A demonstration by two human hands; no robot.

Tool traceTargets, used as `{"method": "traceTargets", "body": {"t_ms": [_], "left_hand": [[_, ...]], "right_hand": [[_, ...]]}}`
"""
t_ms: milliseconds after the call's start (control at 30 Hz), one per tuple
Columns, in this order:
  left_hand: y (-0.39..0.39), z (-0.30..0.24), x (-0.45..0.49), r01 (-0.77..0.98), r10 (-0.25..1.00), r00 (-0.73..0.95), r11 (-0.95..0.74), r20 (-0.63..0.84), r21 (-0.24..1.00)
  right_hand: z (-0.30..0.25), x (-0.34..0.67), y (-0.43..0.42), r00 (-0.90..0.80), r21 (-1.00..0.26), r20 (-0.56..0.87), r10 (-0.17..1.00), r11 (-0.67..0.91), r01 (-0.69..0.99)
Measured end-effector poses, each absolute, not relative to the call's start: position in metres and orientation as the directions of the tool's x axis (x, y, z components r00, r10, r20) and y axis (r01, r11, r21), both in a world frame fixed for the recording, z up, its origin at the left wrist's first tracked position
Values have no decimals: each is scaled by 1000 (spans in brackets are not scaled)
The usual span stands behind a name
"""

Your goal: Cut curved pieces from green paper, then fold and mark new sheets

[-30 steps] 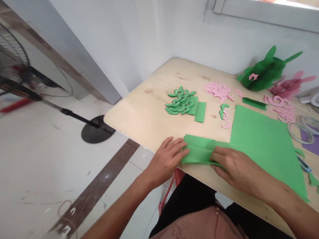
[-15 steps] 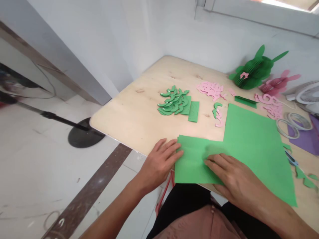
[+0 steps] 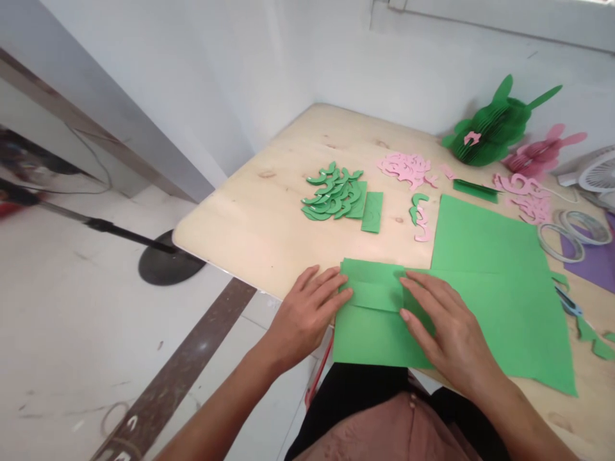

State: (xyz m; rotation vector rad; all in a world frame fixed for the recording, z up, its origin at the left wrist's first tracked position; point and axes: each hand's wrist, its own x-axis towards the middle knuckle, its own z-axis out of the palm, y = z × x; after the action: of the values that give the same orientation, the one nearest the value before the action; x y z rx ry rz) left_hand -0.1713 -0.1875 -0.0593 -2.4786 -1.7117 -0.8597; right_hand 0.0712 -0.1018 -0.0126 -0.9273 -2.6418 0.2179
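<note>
A small green paper piece with a faint crosswise crease lies on a large green paper sheet, near the sheet's left end. My left hand rests at the left edge of both papers, fingers apart and fingertips on the small piece. On the opposite side, my right hand touches the small piece's right edge with its fingertips and thumb, which are spread apart. The large sheet's front left part hangs slightly past the table edge.
Green paper cutouts, pink cutouts and a green paper rabbit occupy the wooden table. Tape rolls, scissors and a white fan are at right. A black stand base is on the floor.
My right hand has shifted slightly and its thumb has come onto the small piece's edge. That piece's lower edge now shows clearly. The left hand has stayed in place.
</note>
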Motion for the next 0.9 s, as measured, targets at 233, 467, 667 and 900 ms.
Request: {"method": "traceTargets", "body": {"t_ms": [233, 467, 667, 900], "left_hand": [[-188, -59, -171, 862, 851, 258, -416, 457, 289], [-188, -61, -172, 864, 860, 258, -409, 441, 293], [-187, -63, -175, 846, 843, 284, -445, 457, 295], [-183, -64, -177, 838, 819, 309, -475, 484, 269]], "right_hand": [[-34, 66, -105, -739, -177, 294, 606, 794, 581], [-39, 66, -105, -722, -194, 279, 634, 773, 604], [-36, 63, -107, -712, -197, 269, 648, 761, 618], [-34, 61, -108, -694, -229, 254, 673, 740, 633]]}}
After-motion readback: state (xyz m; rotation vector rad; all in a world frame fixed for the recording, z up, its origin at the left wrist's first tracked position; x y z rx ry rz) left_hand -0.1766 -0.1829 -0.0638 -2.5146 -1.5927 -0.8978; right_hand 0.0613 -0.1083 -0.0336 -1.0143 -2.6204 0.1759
